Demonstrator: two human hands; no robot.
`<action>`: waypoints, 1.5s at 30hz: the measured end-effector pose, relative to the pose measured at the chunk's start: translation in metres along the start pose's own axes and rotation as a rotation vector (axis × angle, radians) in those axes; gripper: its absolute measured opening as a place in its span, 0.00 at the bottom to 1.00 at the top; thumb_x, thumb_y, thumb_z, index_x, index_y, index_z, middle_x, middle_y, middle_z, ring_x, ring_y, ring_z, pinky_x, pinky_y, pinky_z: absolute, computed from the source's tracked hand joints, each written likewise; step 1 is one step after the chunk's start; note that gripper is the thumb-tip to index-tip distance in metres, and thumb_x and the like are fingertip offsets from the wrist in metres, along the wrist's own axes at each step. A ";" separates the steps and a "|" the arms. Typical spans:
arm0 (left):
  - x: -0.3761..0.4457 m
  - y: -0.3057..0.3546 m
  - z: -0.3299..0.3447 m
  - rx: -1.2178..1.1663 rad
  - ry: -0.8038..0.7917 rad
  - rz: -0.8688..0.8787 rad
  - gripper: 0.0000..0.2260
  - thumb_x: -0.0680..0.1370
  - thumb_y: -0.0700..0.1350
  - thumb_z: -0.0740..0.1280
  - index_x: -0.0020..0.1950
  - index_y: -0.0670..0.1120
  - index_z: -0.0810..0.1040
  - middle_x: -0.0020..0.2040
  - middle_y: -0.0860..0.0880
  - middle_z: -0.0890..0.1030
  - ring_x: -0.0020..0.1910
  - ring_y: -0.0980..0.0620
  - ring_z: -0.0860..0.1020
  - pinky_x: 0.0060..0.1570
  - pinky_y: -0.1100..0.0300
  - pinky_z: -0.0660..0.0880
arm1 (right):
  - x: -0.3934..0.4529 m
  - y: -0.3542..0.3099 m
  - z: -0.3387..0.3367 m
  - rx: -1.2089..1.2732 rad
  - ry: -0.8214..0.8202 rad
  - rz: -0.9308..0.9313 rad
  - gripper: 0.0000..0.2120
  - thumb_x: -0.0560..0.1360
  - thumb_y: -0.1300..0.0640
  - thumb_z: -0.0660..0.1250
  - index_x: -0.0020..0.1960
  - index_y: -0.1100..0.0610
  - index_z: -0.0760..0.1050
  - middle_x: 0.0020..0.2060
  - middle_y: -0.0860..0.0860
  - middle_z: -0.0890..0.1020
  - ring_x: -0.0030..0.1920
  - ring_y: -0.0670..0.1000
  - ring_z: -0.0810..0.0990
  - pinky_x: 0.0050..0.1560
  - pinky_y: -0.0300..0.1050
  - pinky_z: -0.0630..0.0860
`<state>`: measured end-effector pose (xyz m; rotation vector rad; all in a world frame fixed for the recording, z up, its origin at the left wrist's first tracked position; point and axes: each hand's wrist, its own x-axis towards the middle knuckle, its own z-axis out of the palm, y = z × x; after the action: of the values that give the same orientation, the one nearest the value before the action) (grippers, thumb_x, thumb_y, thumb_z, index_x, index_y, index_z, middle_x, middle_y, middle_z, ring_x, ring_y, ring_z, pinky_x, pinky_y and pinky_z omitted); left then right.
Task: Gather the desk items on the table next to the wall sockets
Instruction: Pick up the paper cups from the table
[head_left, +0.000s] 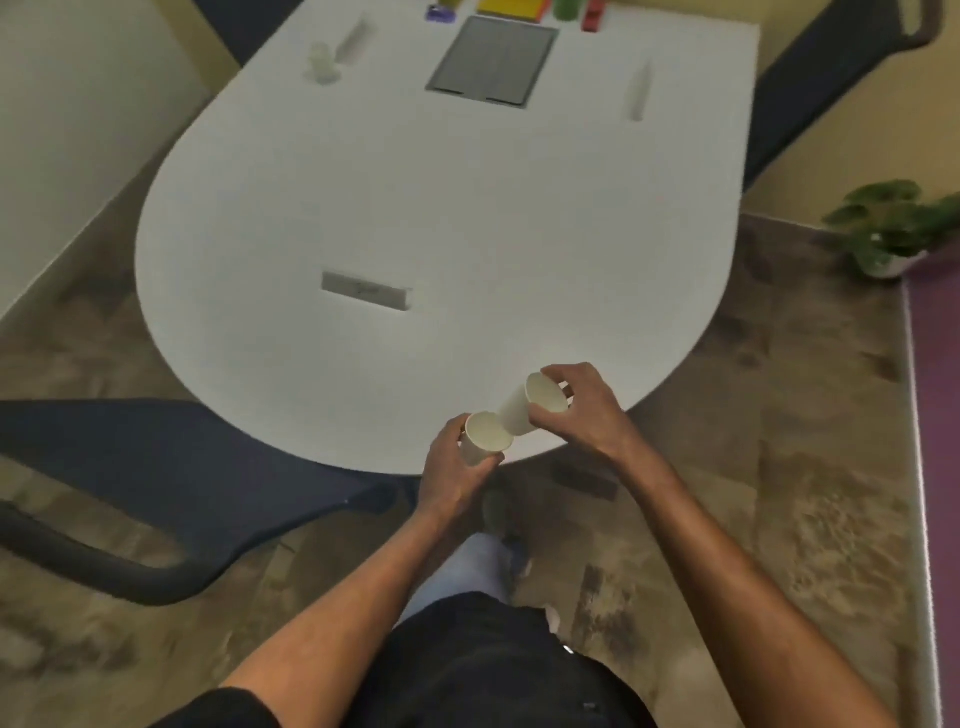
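Note:
At the near edge of the white table (363, 208) my left hand (457, 478) grips a white paper cup (480, 441), mouth up. My right hand (582, 410) holds a second paper cup (530, 408), tilted with its base against the first cup's rim. Far across the table, by the grey socket panel (491, 60), lie a purple item (440, 13), a yellow block (511, 8), a green item (566, 8) and a red item (592, 15). A small white object (322, 62) stands at the far left.
A dark blue chair (156, 467) stands at the near left, another (831, 67) at the far right. A potted plant (893, 228) sits on the floor at right beside a purple mat (935, 415). Slots are cut into the tabletop (366, 291).

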<state>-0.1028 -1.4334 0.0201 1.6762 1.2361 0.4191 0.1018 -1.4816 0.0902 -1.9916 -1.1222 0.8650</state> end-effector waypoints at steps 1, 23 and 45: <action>0.010 -0.002 0.000 0.003 0.039 -0.028 0.29 0.69 0.60 0.76 0.66 0.61 0.69 0.64 0.58 0.77 0.59 0.57 0.76 0.59 0.58 0.77 | 0.018 -0.001 -0.004 -0.029 -0.034 0.009 0.22 0.62 0.43 0.73 0.55 0.46 0.78 0.48 0.40 0.76 0.47 0.43 0.79 0.39 0.32 0.74; 0.150 -0.032 -0.035 -0.193 0.480 -0.394 0.32 0.69 0.53 0.79 0.69 0.55 0.70 0.61 0.57 0.76 0.58 0.54 0.75 0.51 0.67 0.73 | 0.301 -0.063 0.078 -0.352 -0.370 -0.266 0.35 0.68 0.46 0.77 0.71 0.55 0.71 0.67 0.55 0.71 0.68 0.56 0.70 0.65 0.49 0.72; 0.145 -0.025 0.006 -0.269 0.717 -0.594 0.32 0.67 0.53 0.80 0.67 0.53 0.70 0.62 0.55 0.77 0.58 0.53 0.76 0.56 0.52 0.80 | 0.351 -0.026 0.130 -0.656 -0.597 -0.435 0.37 0.73 0.54 0.73 0.77 0.60 0.62 0.70 0.60 0.66 0.69 0.62 0.66 0.61 0.58 0.75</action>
<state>-0.0503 -1.3102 -0.0408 0.8688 2.0090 0.8037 0.1291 -1.1291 -0.0350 -1.8676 -2.3235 0.9548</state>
